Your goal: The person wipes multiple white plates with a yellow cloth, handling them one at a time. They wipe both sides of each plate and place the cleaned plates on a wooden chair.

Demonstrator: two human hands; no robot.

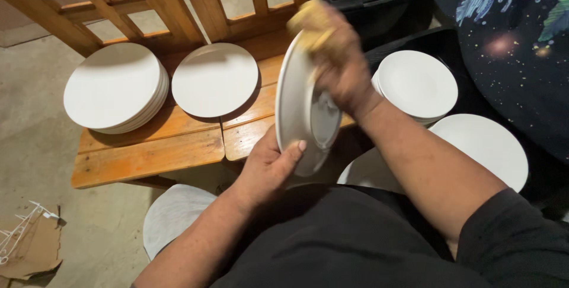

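Note:
My left hand [268,168] grips the lower rim of a white plate [294,107], which stands on edge over the front of a wooden bench [151,154]. My right hand [339,66] presses a yellow cloth [309,22] against the plate's upper rim and back; the hand is blurred. The cloth is partly hidden inside my fingers.
On the bench sit a stack of white plates [114,85] at the left and a single white plate [214,79] beside it. More white plates [416,83] are stacked at the right, with a larger plate [489,146] nearer me and another plate [172,214] on the floor. Cardboard [32,246] lies at the lower left.

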